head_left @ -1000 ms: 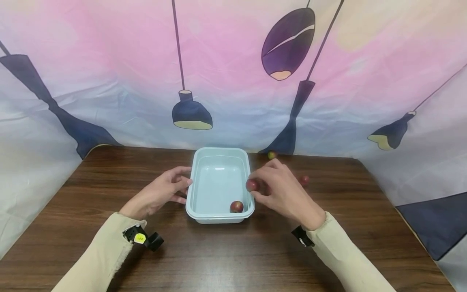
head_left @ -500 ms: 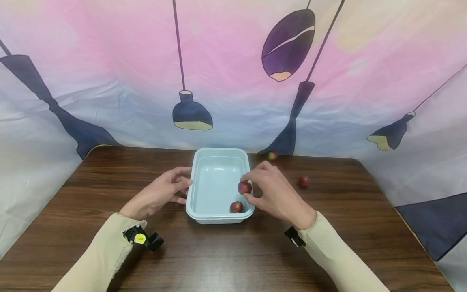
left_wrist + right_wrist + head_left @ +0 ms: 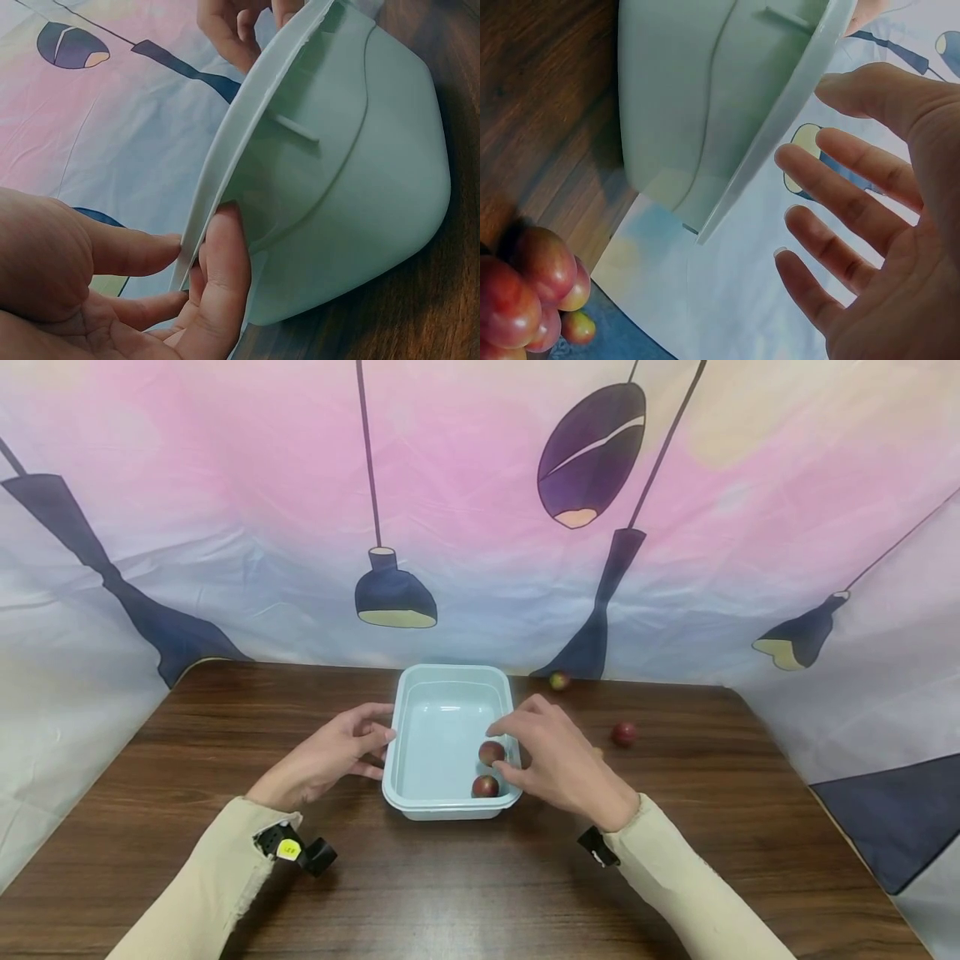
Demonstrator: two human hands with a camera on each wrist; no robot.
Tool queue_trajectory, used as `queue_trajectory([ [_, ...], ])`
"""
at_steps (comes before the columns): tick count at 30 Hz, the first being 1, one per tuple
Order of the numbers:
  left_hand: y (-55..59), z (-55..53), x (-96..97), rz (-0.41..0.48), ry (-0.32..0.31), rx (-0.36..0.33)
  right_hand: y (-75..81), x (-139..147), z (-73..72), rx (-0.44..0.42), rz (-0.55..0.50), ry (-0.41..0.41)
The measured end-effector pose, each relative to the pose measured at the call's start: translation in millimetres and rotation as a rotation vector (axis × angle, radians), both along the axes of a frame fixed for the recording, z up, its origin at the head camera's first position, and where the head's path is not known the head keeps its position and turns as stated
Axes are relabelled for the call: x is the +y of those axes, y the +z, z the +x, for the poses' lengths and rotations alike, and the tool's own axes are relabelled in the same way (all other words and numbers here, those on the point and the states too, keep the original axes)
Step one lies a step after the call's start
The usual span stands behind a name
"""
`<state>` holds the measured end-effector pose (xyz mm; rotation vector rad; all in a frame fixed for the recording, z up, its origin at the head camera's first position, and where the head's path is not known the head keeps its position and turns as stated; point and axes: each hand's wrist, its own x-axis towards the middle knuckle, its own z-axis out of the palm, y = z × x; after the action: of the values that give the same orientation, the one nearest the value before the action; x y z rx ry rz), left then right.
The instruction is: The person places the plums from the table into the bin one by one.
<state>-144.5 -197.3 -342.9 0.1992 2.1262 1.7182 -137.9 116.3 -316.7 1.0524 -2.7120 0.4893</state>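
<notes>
A pale blue-green plastic tub stands on the table in the head view. My left hand pinches its left rim, thumb on top and fingers beneath, as the left wrist view shows close up. Over the right rim my right hand spreads its fingers, and the right wrist view finds nothing between them. Just beyond those fingertips a reddish plum is inside the tub. A second plum lies in the near right corner.
To the right of the tub lie more plums, several of them bunched in the right wrist view, partly hidden by my right hand in the head view. A small greenish plum lies at the back. Behind the wooden table hangs a printed cloth.
My right hand has carried a plum left over the tub's right rim and let it go inside, its fingers now apart. My left hand stays on the rim.
</notes>
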Motion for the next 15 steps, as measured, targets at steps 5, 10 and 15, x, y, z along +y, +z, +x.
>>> queue_trajectory([
  [5, 0.1, -0.2, -0.1, -0.008, -0.001, 0.004, 0.9, 6.1, 0.4, 0.004, 0.004, -0.018],
  [10, 0.5, -0.4, 0.0, -0.018, -0.003, 0.01, 1.0, 15.1, 1.9, 0.003, 0.003, -0.052],
  [15, 0.4, -0.1, 0.0, -0.019, -0.002, 0.006, 0.3, 22.7, 4.1, 0.011, -0.003, -0.053],
])
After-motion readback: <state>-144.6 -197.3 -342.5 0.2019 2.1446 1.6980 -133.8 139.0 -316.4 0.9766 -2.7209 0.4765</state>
